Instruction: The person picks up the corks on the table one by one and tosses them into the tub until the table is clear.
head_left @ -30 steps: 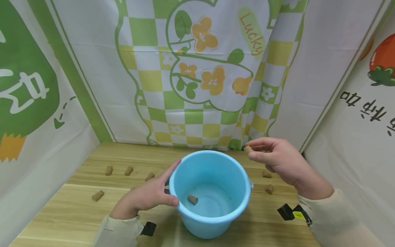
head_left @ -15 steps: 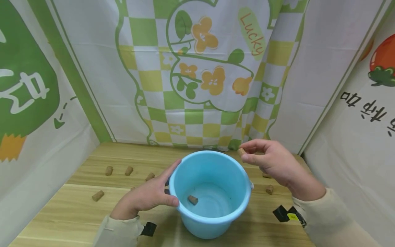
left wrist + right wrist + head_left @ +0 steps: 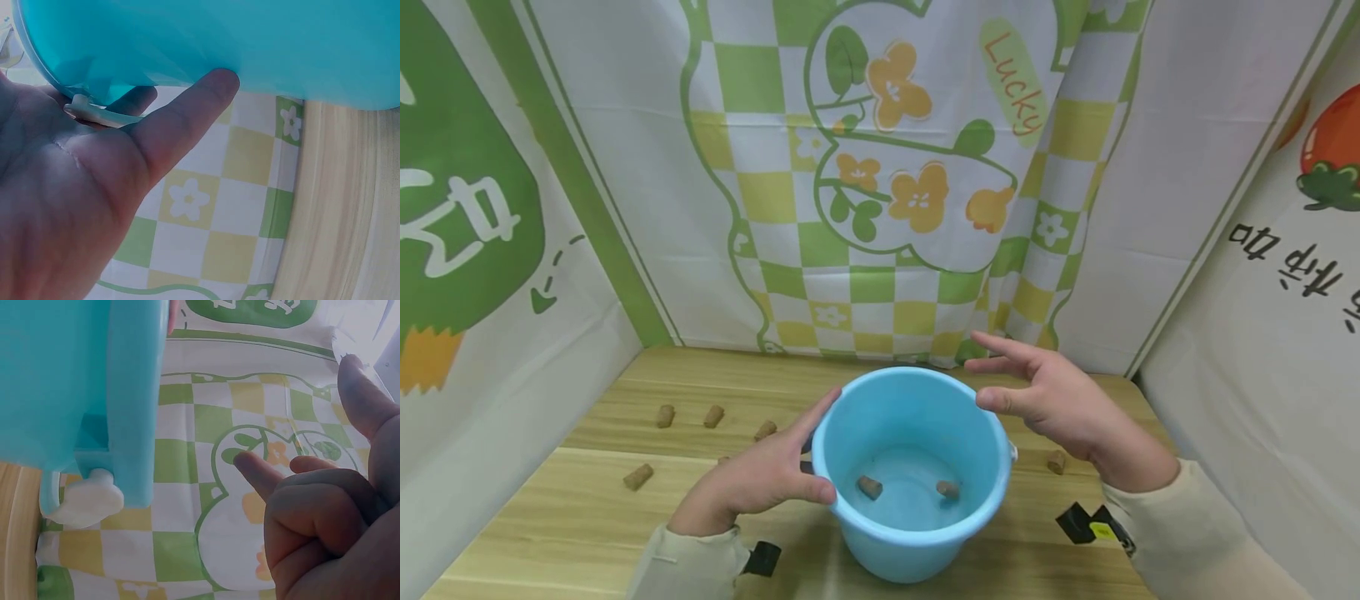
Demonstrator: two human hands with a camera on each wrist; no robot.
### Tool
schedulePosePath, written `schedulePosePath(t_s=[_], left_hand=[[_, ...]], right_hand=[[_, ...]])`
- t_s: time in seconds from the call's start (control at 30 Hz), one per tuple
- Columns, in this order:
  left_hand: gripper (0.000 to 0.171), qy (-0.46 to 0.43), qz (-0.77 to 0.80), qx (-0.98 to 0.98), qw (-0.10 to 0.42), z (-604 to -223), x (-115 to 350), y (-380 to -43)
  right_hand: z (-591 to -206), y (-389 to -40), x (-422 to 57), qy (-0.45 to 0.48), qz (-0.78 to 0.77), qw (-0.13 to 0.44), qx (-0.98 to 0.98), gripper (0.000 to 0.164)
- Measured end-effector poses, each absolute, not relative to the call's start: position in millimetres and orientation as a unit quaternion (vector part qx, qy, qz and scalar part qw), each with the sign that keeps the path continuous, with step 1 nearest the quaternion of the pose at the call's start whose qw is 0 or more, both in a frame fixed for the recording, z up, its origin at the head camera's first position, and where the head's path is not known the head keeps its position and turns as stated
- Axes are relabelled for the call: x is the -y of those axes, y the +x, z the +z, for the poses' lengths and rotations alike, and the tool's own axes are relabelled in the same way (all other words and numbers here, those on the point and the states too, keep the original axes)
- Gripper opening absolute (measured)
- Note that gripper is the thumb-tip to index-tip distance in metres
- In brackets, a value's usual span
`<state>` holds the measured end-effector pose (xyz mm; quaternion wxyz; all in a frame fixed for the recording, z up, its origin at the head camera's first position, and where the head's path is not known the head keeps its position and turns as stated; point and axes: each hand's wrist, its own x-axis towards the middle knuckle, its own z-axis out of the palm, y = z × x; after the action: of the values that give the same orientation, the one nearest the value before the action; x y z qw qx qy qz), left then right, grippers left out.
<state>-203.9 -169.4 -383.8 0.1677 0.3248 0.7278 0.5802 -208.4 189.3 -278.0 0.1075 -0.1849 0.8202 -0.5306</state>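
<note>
A light blue bucket [image 3: 901,557] stands on the wooden table. Two corks lie on its bottom, the left cork [image 3: 870,487] and the right cork [image 3: 948,489]. Against the bucket's left side rests my left hand [image 3: 760,471], thumb and fingers spread along the outside of the rim. The left wrist view has one straight digit touching the blue wall [image 3: 281,44]. Over the right rear rim hovers my right hand [image 3: 1060,408], fingers extended and parted, holding nothing. In the right wrist view, that hand [image 3: 331,512] is apart from the bucket.
Several corks lie left of the bucket, among them a front cork [image 3: 638,477] and a back cork [image 3: 666,416]. One cork [image 3: 1056,462] is on the right, near the bucket's handle joint [image 3: 1013,452]. A patterned curtain [image 3: 887,292] hangs behind the table.
My right hand has moved left to the bucket's rim, its fingers have parted, and the cork it pinched now lies inside the bucket. The left hand has stayed in place.
</note>
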Motion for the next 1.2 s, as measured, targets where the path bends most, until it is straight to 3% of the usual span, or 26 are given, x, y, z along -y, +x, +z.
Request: schedulePosePath(t_s=[0.6, 1.2], left_hand=[[0.115, 0.332, 0.591, -0.714, 0.176, -383.3, 167.8, -203.9], [0.115, 0.339, 0.585, -0.719, 0.159, -383.9, 168.4, -203.4]], right_hand=[[-291.5, -212.6, -210.6, -0.157, -0.564, 0.104, -0.804, 0.068], [-332.4, -230.2, -273.4, -0.099, -0.664, 0.118, -0.732, 0.06]])
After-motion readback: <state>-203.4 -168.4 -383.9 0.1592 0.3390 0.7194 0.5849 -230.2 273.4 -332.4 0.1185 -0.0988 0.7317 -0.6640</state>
